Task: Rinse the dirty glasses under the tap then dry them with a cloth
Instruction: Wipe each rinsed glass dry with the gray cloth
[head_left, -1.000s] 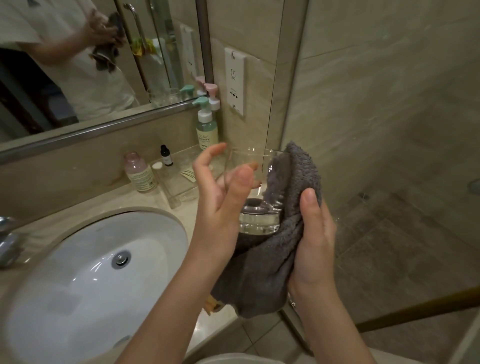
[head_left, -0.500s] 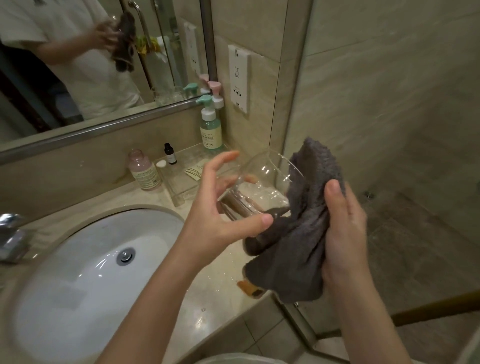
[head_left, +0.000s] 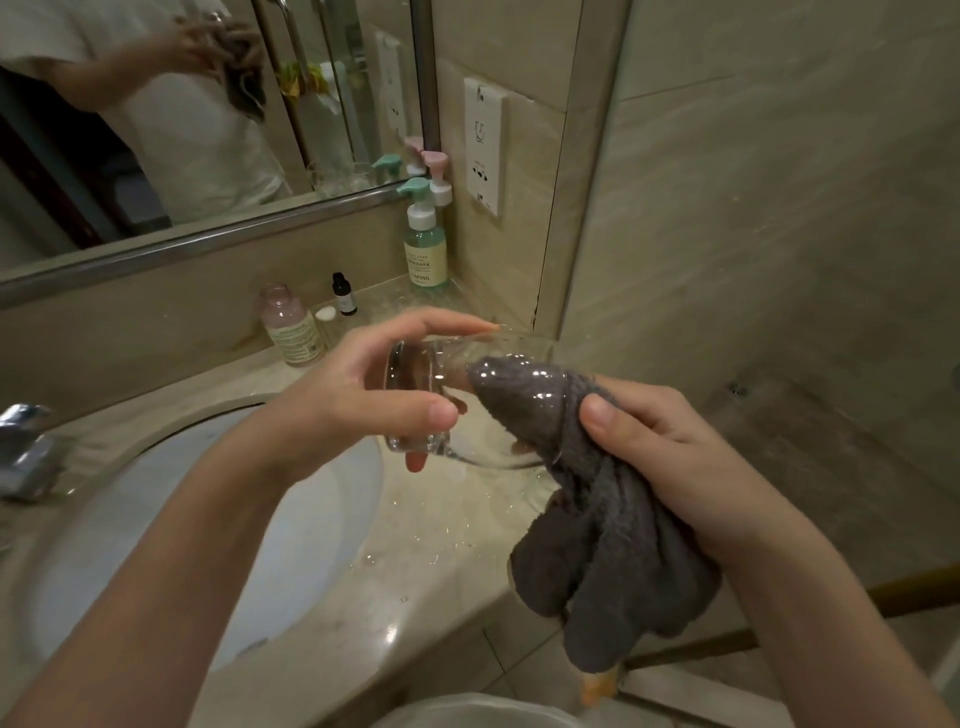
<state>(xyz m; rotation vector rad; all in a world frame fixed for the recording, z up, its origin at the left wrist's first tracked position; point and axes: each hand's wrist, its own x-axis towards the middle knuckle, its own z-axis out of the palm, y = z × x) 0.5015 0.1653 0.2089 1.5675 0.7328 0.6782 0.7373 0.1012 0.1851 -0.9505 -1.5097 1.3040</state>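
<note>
Grey cloth (head_left: 524, 400) now sits stuffed inside the glass (head_left: 447, 405), which I've tipped sideways since a second ago: inner drying has begun. My left hand (head_left: 353, 400) grips its base, right hand (head_left: 649, 441) clutches cloth. Counter (head_left: 415, 545) edge below, wall close right.

I have tipped the glass (head_left: 457, 410) from upright onto its side above the surface (head_left: 415, 545), its base now toward the sink (head_left: 208, 519) and its mouth away from it. My right hand (head_left: 670, 457) has pushed the grey cloth (head_left: 597, 530), earlier wrapped around the outside, into the mouth. My left hand (head_left: 358, 395) now grips the base end.
</note>
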